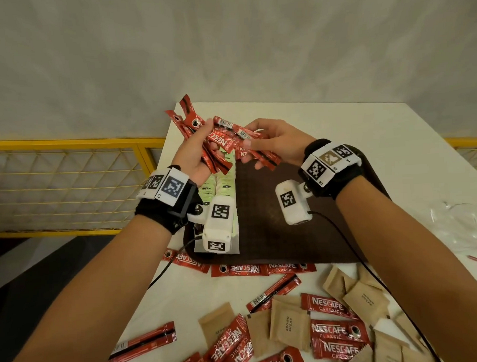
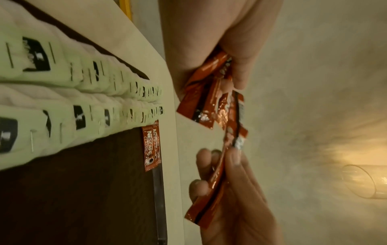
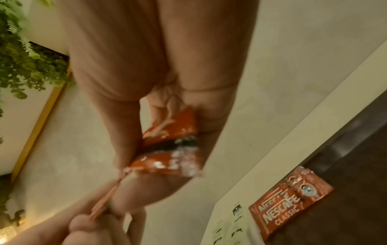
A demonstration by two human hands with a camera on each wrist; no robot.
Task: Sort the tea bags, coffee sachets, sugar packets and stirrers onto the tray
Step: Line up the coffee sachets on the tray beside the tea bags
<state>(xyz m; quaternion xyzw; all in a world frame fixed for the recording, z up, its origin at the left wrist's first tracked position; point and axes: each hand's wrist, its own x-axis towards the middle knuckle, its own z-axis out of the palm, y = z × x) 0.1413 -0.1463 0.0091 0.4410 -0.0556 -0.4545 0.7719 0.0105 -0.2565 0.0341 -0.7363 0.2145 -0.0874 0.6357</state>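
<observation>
Left hand [image 1: 195, 152], centre of the head view, fingers curled round a fanned bunch of red coffee sachets [image 1: 202, 133]. Right hand [image 1: 279, 140] just beside it, thumb and fingers pinching more sachets [image 1: 258, 155] from the same cluster; both hands raised over the far edge of the dark brown tray [image 1: 303, 241]. On the tray's left side, two rows of pale green tea bags [image 2: 62, 92], overlapping. At the tray's far edge, one sachet lying flat [image 3: 291, 207]. Lower part of the head view, on the white table [image 1: 394, 135]: loose red sachets [image 1: 337, 340] mixed with brown sugar packets [image 1: 288, 323]. Clear glass [image 2: 364, 182] on its side at right in the left wrist view.
</observation>
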